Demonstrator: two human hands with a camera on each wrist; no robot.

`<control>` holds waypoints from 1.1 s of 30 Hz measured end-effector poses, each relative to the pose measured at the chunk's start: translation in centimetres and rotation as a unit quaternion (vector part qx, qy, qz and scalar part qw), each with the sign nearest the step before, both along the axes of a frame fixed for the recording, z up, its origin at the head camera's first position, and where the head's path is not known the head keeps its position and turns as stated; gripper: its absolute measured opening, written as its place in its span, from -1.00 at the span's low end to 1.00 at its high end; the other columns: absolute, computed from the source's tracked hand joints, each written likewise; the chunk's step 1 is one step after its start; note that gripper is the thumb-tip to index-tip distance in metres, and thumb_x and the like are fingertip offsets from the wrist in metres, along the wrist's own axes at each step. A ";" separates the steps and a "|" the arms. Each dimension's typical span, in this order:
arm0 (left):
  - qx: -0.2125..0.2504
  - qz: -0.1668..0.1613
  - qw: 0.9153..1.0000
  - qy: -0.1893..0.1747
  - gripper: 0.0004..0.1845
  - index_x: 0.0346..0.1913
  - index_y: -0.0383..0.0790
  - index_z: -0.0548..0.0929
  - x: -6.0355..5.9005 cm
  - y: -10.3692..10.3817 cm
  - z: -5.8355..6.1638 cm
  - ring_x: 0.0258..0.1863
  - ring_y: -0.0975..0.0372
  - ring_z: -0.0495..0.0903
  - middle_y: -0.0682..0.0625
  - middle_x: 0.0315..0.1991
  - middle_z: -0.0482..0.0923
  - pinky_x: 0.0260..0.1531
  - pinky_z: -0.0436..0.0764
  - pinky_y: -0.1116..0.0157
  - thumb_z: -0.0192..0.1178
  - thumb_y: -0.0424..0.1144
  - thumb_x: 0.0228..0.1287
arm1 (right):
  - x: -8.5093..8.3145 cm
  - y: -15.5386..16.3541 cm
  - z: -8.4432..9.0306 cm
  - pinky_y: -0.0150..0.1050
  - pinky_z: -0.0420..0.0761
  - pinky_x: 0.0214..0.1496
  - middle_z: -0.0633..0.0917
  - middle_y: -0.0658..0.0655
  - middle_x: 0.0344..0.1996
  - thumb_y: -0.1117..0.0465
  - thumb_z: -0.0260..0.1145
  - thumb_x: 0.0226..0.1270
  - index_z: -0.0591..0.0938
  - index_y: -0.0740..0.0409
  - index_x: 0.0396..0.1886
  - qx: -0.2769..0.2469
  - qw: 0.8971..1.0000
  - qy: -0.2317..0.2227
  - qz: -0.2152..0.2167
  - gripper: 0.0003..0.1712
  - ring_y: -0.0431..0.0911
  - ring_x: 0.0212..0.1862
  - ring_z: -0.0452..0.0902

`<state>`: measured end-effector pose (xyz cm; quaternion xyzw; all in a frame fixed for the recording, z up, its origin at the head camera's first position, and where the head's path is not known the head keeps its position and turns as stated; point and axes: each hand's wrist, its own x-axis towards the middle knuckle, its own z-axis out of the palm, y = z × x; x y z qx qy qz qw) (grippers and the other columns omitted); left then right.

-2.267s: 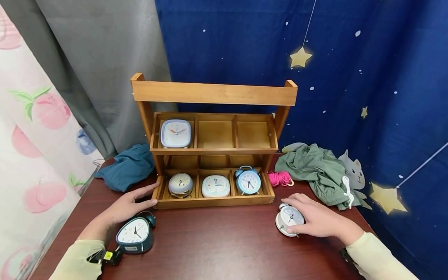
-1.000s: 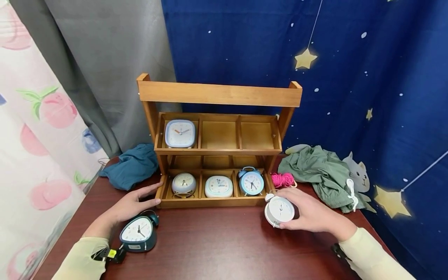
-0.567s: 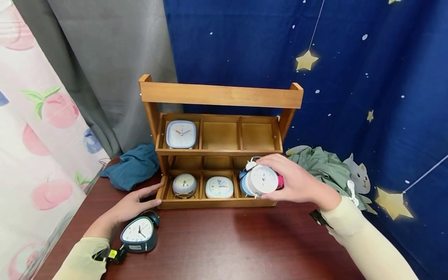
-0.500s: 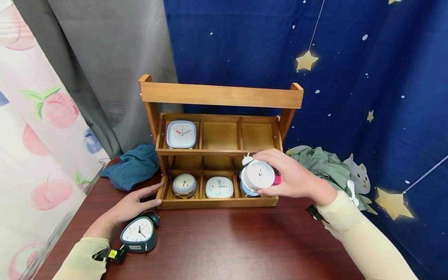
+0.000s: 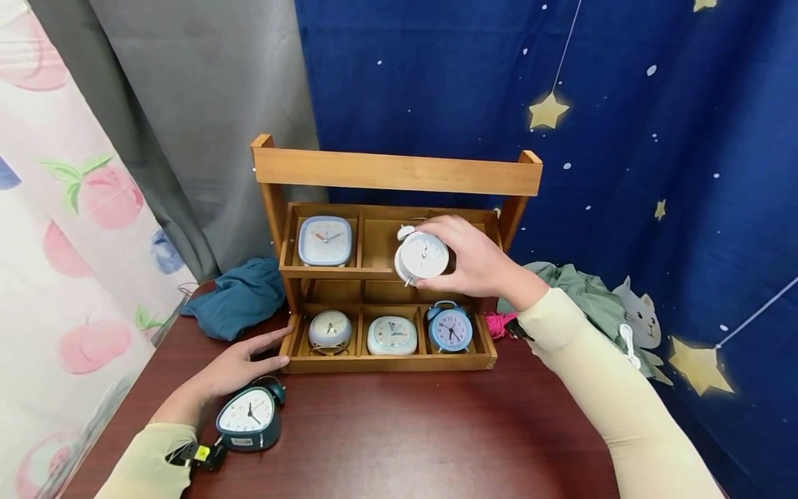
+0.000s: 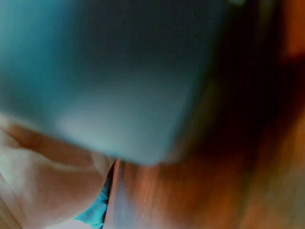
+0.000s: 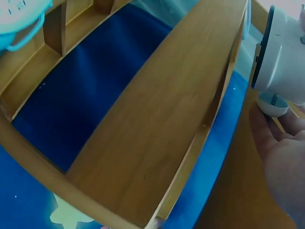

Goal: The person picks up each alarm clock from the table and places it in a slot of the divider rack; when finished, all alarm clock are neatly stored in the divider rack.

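Nearest, the left hand lies flat with loose fingers on the worktop, holding nothing, between a dark green clock and the wooden rack. Farther back, the right hand has its grip curled around a white clock. The clock is up in the air, in front of the rack's top shelf.

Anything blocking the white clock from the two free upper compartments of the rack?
Nothing visible. The right hand grips the white clock in front of the upper shelf of the wooden rack. The middle upper compartment behind it looks empty; the right one is mostly hidden by the hand. The square clock fills only the left compartment.
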<state>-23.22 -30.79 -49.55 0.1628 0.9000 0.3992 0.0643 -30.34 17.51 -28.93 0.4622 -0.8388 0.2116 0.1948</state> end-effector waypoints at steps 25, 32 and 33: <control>0.001 0.003 1.000 -0.004 -0.20 0.73 -0.02 0.41 0.0 -0.1 0.0 0.60 -0.22 0.40 -0.23 0.64 0.41 0.44 0.45 -0.36 0.38 0.14 0.60 | -5.1 -3.7 -0.1 0.10 0.19 0.73 0.59 0.16 0.47 -0.30 0.69 0.27 0.57 0.13 0.54 0.055 0.997 0.029 -0.055 0.01 0.12 0.54 0.42; 0.001 0.001 1.000 -0.001 -0.21 0.73 -0.02 0.41 0.0 0.0 0.1 0.61 -0.23 0.39 -0.23 0.64 0.41 0.45 0.43 -0.38 0.37 0.14 0.60 | -5.5 -3.9 -0.6 0.09 0.13 0.76 0.58 0.17 0.46 -0.31 0.68 0.27 0.56 0.15 0.54 0.073 0.995 0.046 -0.058 0.02 0.12 0.55 0.40; 0.000 0.002 1.000 0.000 -0.21 0.73 -0.02 0.42 0.1 0.0 0.1 0.60 -0.23 0.39 -0.23 0.64 0.41 0.45 0.43 -0.38 0.37 0.15 0.60 | -5.6 -4.0 -0.7 0.10 0.15 0.75 0.58 0.16 0.46 -0.32 0.68 0.27 0.56 0.15 0.54 0.075 0.994 0.048 -0.059 0.03 0.12 0.56 0.39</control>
